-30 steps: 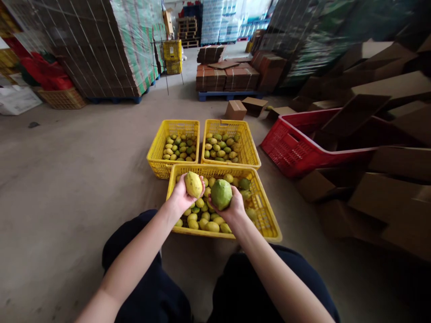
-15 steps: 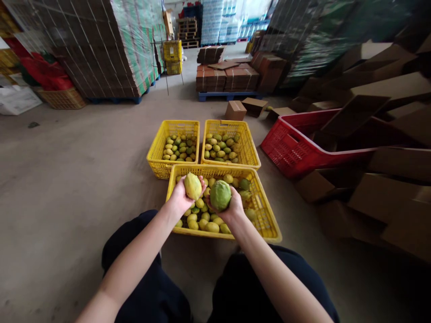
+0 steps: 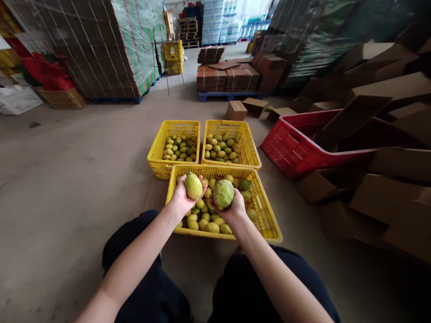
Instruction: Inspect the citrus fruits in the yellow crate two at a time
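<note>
- Left hand [image 3: 180, 197] is curled round a yellow fruit [image 3: 193, 187], fingertips poking out on the fruit's right side. So def holding smth, not spread wide.
- K, and the other one?
- Right hand [image 3: 236, 208] has a green fruit [image 3: 223, 194], cupped from below and the right. It's rounder, a bit bigger & kinda bumpy afaict. Both hands are up over the near yellow crate [image 3: 264, 211], close to each other.
- What's in that crate?
- Lots of loose fruit [image 3: 212, 227], mostly yellow w/ some green, esp. toward the far right corner. Can't count em bc hands & arms cover part.
- And past that, L to R?
- Far left yellow crate [image 3: 160, 168], then far right yellow crate [image 3: 249, 148], side by side just beyond the near one, both w/ a mix of yellow & green fruit. Next over on the right = a red crate [image 3: 286, 143], w/ cardboard boxes [image 3: 384, 193] piled in and around it.
- Anything way back?
- Yep, L to R again: tall wrapped stack [image 3: 101, 49] far left, then strapped cardboard bundles [image 3: 227, 80] on a blue pallet [image 3: 232, 96], w/ a small box [image 3: 235, 110] on the floor [image 3: 67, 179] just in front.
</note>
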{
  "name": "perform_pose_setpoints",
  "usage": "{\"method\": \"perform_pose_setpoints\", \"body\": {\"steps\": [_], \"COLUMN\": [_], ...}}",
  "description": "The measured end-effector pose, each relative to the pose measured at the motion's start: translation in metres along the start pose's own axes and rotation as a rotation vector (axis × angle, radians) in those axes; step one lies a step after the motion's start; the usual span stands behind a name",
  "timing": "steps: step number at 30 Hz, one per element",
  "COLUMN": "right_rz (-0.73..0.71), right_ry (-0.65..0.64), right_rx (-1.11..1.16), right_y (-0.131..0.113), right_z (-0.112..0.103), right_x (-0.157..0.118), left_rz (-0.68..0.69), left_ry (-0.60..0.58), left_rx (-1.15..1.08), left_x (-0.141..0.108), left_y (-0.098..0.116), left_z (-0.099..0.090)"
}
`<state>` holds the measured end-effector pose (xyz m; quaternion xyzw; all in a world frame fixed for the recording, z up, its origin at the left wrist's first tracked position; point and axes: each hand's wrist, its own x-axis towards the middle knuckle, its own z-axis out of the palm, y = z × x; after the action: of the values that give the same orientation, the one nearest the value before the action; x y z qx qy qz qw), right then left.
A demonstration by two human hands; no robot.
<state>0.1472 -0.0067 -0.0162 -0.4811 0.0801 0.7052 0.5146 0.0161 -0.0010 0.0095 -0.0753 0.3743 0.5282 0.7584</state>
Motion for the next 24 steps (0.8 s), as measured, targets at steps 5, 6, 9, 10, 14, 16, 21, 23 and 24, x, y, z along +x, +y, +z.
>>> {"method": "perform_pose_setpoints", "body": {"steps": [5, 6, 9, 10, 14, 16, 21, 23, 24], "right_rz": [-0.05, -0.065, -0.059, -0.052, -0.038, -0.022, -0.066, -0.079, -0.075], "right_ry": [-0.021, -0.008, 0.006, 0.004, -0.002, -0.006, -0.011, -0.02, -0.023], "right_rx": [-0.007, 0.005, 0.037, 0.043, 0.052, 0.045, 0.059, 0.073, 0.081], "right_y": [0.0002, 0.0, -0.0002, -0.0002, 0.0009, 0.0012, 0.0003, -0.0004, -0.0007], "right_z": [-0.0021, -0.0023, -0.0021, -0.0018, -0.0011, -0.0012, -0.0012, -0.0009, -0.0007], "right_x": [0.0027, 0.0029, 0.0024, 0.0022, 0.0035, 0.0048, 0.0033, 0.0014, 0.0006], "left_rz": [0.072, 0.094, 0.077, 0.04, -0.051, -0.043, 0.059, 0.037, 0.009], "left_ry": [0.036, 0.046, 0.049, 0.038, -0.016, -0.017, 0.041, 0.033, 0.014], "left_rx": [0.048, 0.054, 0.062, 0.067, 0.071, 0.063, 0.073, 0.081, 0.082], "left_x": [0.0008, 0.0011, 0.003, 0.0037, 0.0058, 0.0057, 0.0035, 0.0038, 0.0043], "left_y": [0.0002, 0.0004, 0.0008, 0.0008, 0.0, -0.0003, -0.0004, -0.0002, -0.0001], "left_z": [0.0017, 0.0021, 0.0013, 0.0004, -0.0032, -0.003, 0.0008, 0.0009, 0.0003]}}
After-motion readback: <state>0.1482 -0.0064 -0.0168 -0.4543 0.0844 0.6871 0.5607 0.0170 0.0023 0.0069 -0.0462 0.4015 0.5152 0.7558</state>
